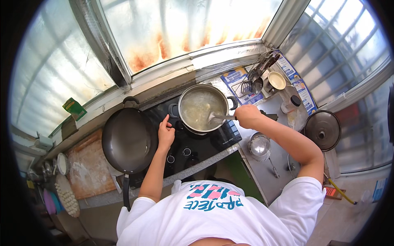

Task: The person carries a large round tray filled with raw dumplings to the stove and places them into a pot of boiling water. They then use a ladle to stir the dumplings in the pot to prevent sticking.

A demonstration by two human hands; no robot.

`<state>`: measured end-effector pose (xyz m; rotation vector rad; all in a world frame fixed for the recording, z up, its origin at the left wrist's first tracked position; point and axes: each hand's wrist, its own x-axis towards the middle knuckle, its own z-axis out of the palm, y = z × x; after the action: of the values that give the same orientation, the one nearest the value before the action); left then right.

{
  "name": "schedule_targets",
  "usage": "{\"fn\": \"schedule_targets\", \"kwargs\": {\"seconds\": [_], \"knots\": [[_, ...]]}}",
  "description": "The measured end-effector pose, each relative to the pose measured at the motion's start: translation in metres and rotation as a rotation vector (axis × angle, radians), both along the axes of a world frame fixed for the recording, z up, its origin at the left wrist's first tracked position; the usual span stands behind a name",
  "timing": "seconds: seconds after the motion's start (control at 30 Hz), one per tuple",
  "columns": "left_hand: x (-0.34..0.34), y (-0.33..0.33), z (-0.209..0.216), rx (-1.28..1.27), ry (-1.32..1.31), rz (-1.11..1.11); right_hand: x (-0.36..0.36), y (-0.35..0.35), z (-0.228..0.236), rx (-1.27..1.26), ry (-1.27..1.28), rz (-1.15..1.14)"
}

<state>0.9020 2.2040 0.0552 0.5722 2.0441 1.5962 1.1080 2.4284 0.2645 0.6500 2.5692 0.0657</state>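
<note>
Head view: the right hand [248, 117] has its fingers wrapped round a utensil [225, 117] dipped in the pot [191, 128], at the frame's upper centre. The left hand [166, 134], fingers loosely parted, appears to hold nothing, near the pot. Stirring well probably calls for slow, low strokes. The liquid [200, 102] looks pale and cloudy.
</note>
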Motion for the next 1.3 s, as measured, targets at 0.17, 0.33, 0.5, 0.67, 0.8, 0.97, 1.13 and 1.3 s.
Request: {"fn": "schedule_targets", "kwargs": {"seconds": [0.17, 0.33, 0.5, 0.67, 0.8, 0.97, 1.13, 1.3], "knots": [[0.0, 0.0, -0.002, 0.018, -0.017, 0.001, -0.012, 0.001, -0.02, -0.034, 0.032, -0.03], [-0.003, -0.003, -0.006, 0.021, -0.025, -0.013, -0.019, -0.003, -0.016, -0.109, 0.118, -0.089], [0.0, -0.006, -0.005, 0.014, -0.036, -0.017, -0.017, -0.005, 0.029, -0.035, 0.156, -0.067], [0.003, -0.003, -0.005, 0.036, -0.048, -0.012, -0.014, -0.007, 0.069, 0.24, 0.115, 0.061], [0.001, -0.003, -0.013, 0.061, -0.052, -0.017, -0.022, -0.018, 0.072, 0.494, 0.118, 0.221], [0.002, -0.001, -0.012, 0.057, -0.064, -0.035, -0.026, -0.002, 0.033, 0.695, 0.241, 0.48], [0.004, -0.003, -0.003, 0.035, -0.098, -0.04, -0.04, -0.003, 0.018, 0.766, 0.114, 0.488], [0.003, -0.004, -0.008, 0.038, -0.055, -0.041, -0.049, -0.011, 0.011, 0.73, -0.09, 0.399]]}}
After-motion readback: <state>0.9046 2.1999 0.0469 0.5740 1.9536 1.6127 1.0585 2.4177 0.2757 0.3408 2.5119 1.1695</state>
